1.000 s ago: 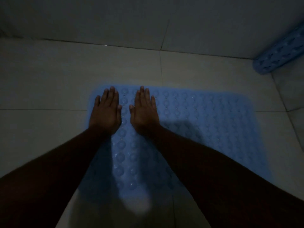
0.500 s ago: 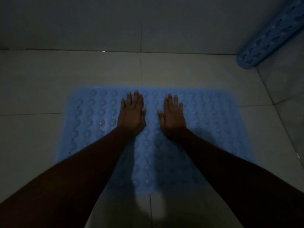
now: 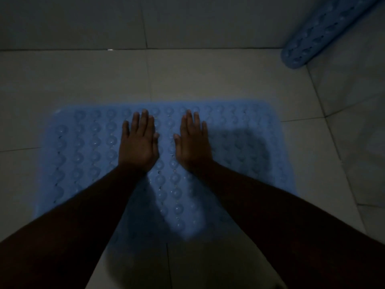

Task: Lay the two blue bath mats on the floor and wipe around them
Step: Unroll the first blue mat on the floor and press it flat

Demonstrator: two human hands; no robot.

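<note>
Our left hand [image 3: 138, 143] and right hand [image 3: 192, 142] lie palm down on the mat [image 3: 83, 147], side by side near its far edge, fingers stretched out flat and gripping nothing. We judge they are spread this way to press the sheet against the floor [image 3: 208, 80] so that it lies smooth and its underside takes hold; flat palms push over a wide patch where fingertips would not.

The mat is unrolled on the pale tiles, its long side running across our view, its bubbled surface facing up, and our forearms reach over its near half. The light is dim, so we cannot tell whether every corner sits fully down.

The rolled mat [image 3: 325, 32] rests well apart at the upper right, propped in the corner where the floor meets the wall [image 3: 83, 21], out of the way of the open floor. We take it that it waits its turn there: one of the two is laid, the other not yet. No cloth for wiping shows anywhere.
</note>
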